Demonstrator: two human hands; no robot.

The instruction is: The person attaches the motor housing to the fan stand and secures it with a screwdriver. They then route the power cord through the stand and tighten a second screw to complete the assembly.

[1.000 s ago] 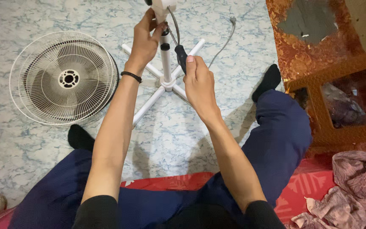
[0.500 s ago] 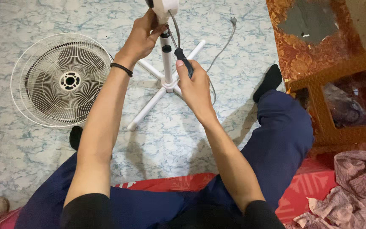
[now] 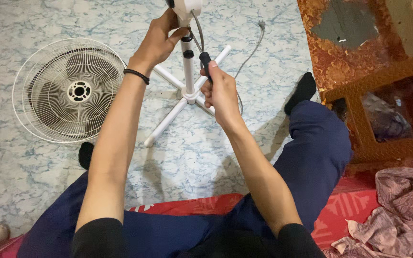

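Straight ahead of us the white plastic fan pole (image 3: 187, 67) stands upright on its cross-shaped base, our left hand (image 3: 160, 40) clamped near its top, while our right hand (image 3: 219, 91), just right of it, grips a black-handled screwdriver (image 3: 205, 61) angled up-left toward that joint.

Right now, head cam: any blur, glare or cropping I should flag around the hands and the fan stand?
Head view: sharp overall, no motion blur on the left hand or the right hand; soft shadows of the arms fall on the floor; no hard glare; the fan stand is cut off by the top edge; the screwdriver handle is dark, little detail; the fan grille is clear.
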